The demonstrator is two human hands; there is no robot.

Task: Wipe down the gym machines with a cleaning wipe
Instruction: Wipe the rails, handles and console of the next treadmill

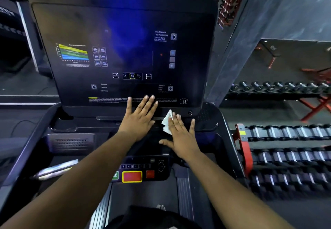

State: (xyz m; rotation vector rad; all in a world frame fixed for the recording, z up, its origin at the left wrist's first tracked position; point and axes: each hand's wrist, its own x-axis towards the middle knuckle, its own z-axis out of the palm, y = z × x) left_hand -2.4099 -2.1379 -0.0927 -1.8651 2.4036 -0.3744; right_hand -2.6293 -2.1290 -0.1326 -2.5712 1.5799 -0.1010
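Left hand lay flat, fingers straight, on the treadmill console. Right hand, fingers spread, pressed a white wipe against the ledge below.

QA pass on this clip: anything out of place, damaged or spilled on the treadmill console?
Nothing stands out. Console panel looks intact; no spill visible. Right hand presses the white wipe flat below it; left hand rests open at its lower edge.

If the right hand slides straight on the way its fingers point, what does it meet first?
Most likely the lower edge of the big black treadmill console screen, just beyond the right hand pressing the crumpled white wipe. Depth is unclear.
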